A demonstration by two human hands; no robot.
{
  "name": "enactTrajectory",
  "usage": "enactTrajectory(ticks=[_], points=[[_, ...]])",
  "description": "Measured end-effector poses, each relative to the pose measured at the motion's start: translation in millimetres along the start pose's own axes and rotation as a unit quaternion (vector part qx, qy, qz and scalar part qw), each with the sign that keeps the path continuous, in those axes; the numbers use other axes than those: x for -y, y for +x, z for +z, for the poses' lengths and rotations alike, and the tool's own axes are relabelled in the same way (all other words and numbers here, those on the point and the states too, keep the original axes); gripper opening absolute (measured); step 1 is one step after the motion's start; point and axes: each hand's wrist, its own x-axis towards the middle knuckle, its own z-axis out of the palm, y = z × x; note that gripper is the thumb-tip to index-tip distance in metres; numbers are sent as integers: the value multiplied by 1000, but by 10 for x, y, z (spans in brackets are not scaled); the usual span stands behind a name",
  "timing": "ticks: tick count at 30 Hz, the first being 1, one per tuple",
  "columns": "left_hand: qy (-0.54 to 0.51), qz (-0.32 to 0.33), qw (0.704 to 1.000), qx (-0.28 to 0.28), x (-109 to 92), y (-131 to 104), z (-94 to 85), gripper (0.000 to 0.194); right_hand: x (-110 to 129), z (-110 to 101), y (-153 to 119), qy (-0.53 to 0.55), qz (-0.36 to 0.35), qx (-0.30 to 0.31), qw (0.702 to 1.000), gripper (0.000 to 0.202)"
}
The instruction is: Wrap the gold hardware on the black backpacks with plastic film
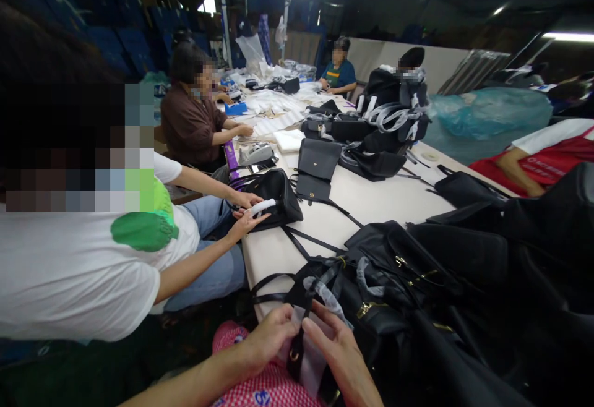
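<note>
Close to my body, a black strap (297,352) with a gold eyelet runs down between my two hands. A thin white sheet (314,360) lies behind and beside it. My left hand (273,340) is closed, its fingertips pinching at the sheet's upper edge beside the strap. My right hand (338,350) comes from the other side, thumb and forefinger closed around the strap. The exact contact of the fingertips is partly hidden. Just beyond my hands is a black bag (375,305) with gold hardware and a handle wrapped in clear plastic (329,299).
To my left, a co-worker in a white shirt handles a black bag (283,193) and a white wrapped piece (262,207). A black backpack (318,162) lies on the white table (366,200). Black bags (464,258) are heaped at right. More people sit farther along.
</note>
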Motion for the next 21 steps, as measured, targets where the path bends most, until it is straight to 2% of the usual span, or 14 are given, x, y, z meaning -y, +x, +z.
enactTrajectory(ticks=[3, 7, 12, 16, 18, 21], points=[[33, 44, 998, -17, -1, -14, -31, 40, 107, 74, 67, -7, 1, 6, 1000, 61], [12, 36, 999, -27, 17, -45, -60, 35, 175, 91, 80, -35, 5, 30, 999, 55], [-77, 13, 997, 30, 16, -78, -37, 37, 93, 60, 75, -18, 5, 26, 999, 56], [-89, -15, 994, 55, -14, -96, -20, 38, 81, 27, 85, -19, 5, 24, 1000, 55], [-82, -14, 995, 55, -28, -102, -27, 35, 106, 4, 83, -14, 8, 40, 999, 58], [-56, 1, 997, 52, -34, -109, -53, 35, 137, -24, 81, -2, 30, 103, 994, 54]])
